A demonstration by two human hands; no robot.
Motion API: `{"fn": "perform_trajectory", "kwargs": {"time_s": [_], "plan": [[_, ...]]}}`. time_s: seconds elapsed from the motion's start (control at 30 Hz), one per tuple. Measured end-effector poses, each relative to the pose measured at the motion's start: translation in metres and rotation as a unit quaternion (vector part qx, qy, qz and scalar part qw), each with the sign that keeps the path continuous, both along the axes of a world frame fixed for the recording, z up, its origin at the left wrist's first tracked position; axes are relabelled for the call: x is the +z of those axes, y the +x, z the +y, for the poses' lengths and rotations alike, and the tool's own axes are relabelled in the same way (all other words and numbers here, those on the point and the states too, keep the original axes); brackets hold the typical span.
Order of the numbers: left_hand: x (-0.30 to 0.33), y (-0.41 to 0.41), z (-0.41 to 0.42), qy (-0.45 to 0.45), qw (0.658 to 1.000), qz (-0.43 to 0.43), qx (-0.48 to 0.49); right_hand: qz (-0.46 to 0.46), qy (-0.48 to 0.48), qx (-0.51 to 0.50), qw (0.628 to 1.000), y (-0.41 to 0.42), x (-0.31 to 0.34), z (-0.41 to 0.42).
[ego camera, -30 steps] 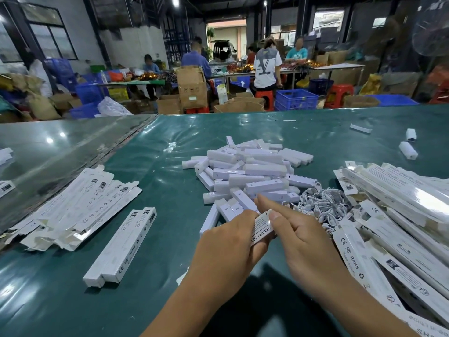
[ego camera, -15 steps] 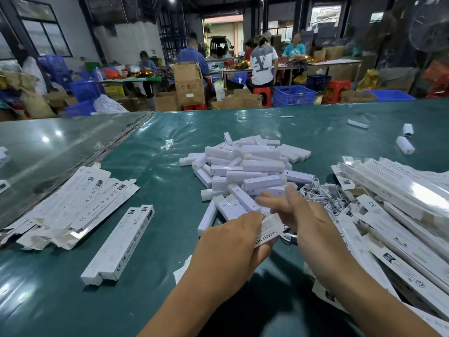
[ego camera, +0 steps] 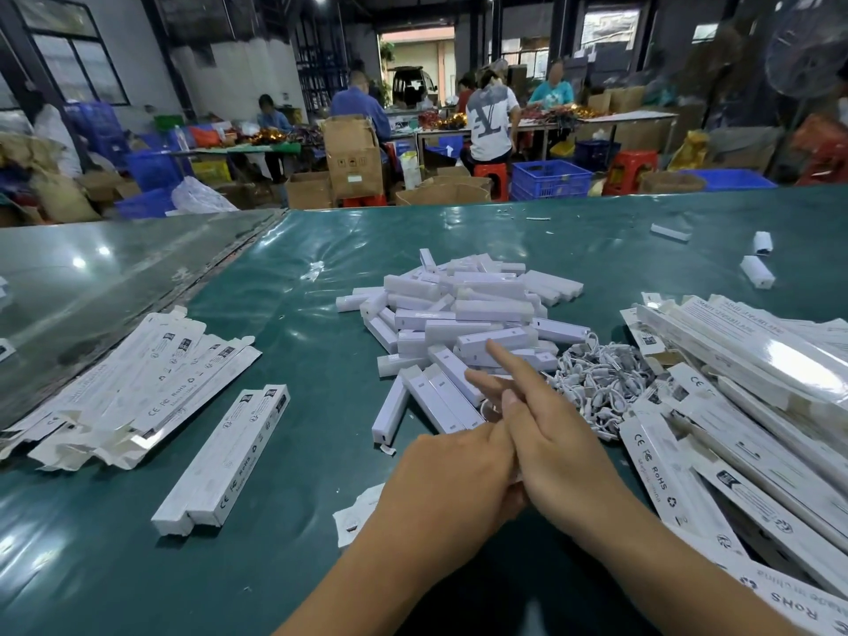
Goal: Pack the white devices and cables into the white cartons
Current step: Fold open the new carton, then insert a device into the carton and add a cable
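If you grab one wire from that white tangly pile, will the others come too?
Probably: the pile of thin white coiled cables looks looped together, so neighbours may drag along. They look floppy and light, likely to dangle rather than stay straight.

This is a packing workshop in a warehouse-like hall. A long table (ego camera: 284, 521) covered in green sheeting carries a heap of white devices (ego camera: 463, 314), with flat white cartons (ego camera: 133, 387) stacked to its left and more cartons (ego camera: 752, 406) to its right. Beyond the table's far edge stand brown cardboard boxes (ego camera: 353, 158), blue plastic crates (ego camera: 550, 179) and red stools (ego camera: 633, 165), and several workers (ego camera: 491, 117) sit at other benches under high ceiling lights.
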State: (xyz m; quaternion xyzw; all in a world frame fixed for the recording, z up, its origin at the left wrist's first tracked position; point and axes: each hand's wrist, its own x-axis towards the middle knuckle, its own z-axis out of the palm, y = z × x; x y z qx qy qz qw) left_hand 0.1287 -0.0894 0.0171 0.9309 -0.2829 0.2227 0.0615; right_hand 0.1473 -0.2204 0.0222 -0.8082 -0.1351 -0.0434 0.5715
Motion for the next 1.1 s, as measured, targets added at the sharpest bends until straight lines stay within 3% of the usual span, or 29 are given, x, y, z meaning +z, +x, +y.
{"fn": "perform_trajectory", "kwargs": {"time_s": [0.13, 0.2, 0.23, 0.3, 0.37, 0.4, 0.43, 0.5, 0.57, 0.63, 0.67, 0.77, 0.87, 0.97, 1.1], "plan": [[0.005, 0.010, 0.017, -0.071, 0.990, -0.114, 0.031, 0.014, 0.055, -0.060, 0.997, 0.008, 0.001, -0.007], [0.014, 0.016, 0.033, -0.192, 0.968, -0.140, 0.084, 0.048, 0.180, -0.131, 0.974, 0.018, 0.007, -0.020], [0.017, 0.016, 0.041, -0.305, 0.941, -0.098, 0.111, 0.075, 0.264, -0.162, 0.948, 0.022, 0.012, -0.027], [0.025, 0.015, 0.049, -0.534, 0.835, 0.109, 0.084, 0.125, 0.377, -0.192, 0.897, 0.024, 0.018, -0.034], [0.022, 0.015, 0.043, -0.640, 0.689, 0.335, -0.055, 0.163, 0.381, -0.160, 0.896, 0.020, 0.016, -0.026], [0.017, 0.014, 0.038, -0.654, 0.646, 0.380, -0.104, 0.184, 0.348, -0.119, 0.911, 0.015, 0.013, -0.016], [0.013, 0.014, 0.033, -0.666, 0.633, 0.369, -0.139, 0.199, 0.294, -0.083, 0.931, 0.010, 0.009, -0.006], [0.013, 0.015, 0.030, -0.687, 0.650, 0.279, -0.165, 0.158, 0.143, -0.063, 0.975, 0.005, -0.001, 0.006], [0.016, 0.019, 0.038, -0.691, 0.685, 0.190, -0.128, -0.002, -0.067, -0.074, 0.995, 0.010, -0.011, 0.006], [0.013, 0.023, 0.045, -0.706, 0.685, 0.158, -0.079, -0.125, -0.243, -0.059, 0.960, 0.019, -0.019, 0.003], [0.010, 0.024, 0.045, -0.709, 0.686, 0.150, -0.070, -0.125, -0.299, -0.041, 0.945, 0.024, -0.023, 0.002], [0.001, 0.025, 0.037, -0.669, 0.730, 0.132, -0.052, -0.080, -0.441, 0.016, 0.894, 0.038, -0.035, 0.004], [-0.006, 0.027, 0.029, -0.636, 0.756, 0.149, -0.033, -0.093, -0.456, 0.001, 0.885, 0.044, -0.039, 0.001], [-0.012, 0.028, 0.022, -0.615, 0.768, 0.180, -0.006, -0.147, -0.396, -0.064, 0.904, 0.044, -0.035, -0.003], [-0.017, 0.027, 0.019, -0.607, 0.770, 0.197, -0.014, -0.142, -0.273, -0.128, 0.943, 0.039, -0.023, -0.009]]}}
